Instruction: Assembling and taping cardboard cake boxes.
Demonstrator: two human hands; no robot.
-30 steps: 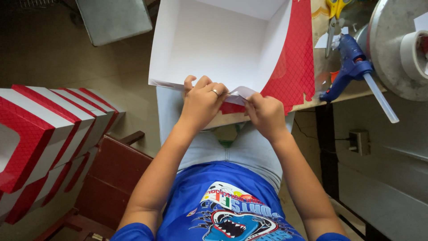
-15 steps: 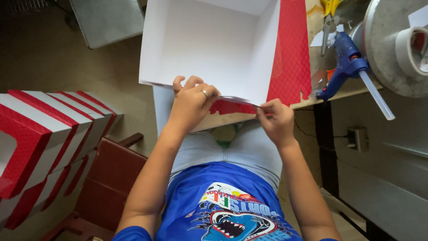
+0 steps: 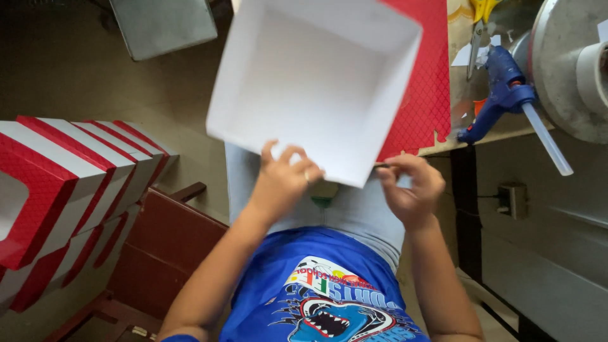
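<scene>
A white open cardboard box (image 3: pixel 316 82) with a red patterned outer side (image 3: pixel 421 101) is tilted up in front of me, its inside facing the camera. My left hand (image 3: pixel 282 180) grips its near bottom edge, a ring on one finger. My right hand (image 3: pixel 411 187) pinches the box's lower right corner, fingers curled around a small flap. Both hands hold the box above my lap.
A stack of red-and-white striped boxes (image 3: pixel 57 183) lies at the left on a brown wooden chair (image 3: pixel 158 247). On the table at the right are a blue glue gun (image 3: pixel 506 95), yellow-handled scissors (image 3: pixel 478 25) and a big tape roll (image 3: pixel 570 63). A grey board (image 3: pixel 164 25) lies on the floor.
The box has been turned and lifted so its open inside faces up at me. My right hand moved out to the lower right corner; my left hand slid along the near edge.
</scene>
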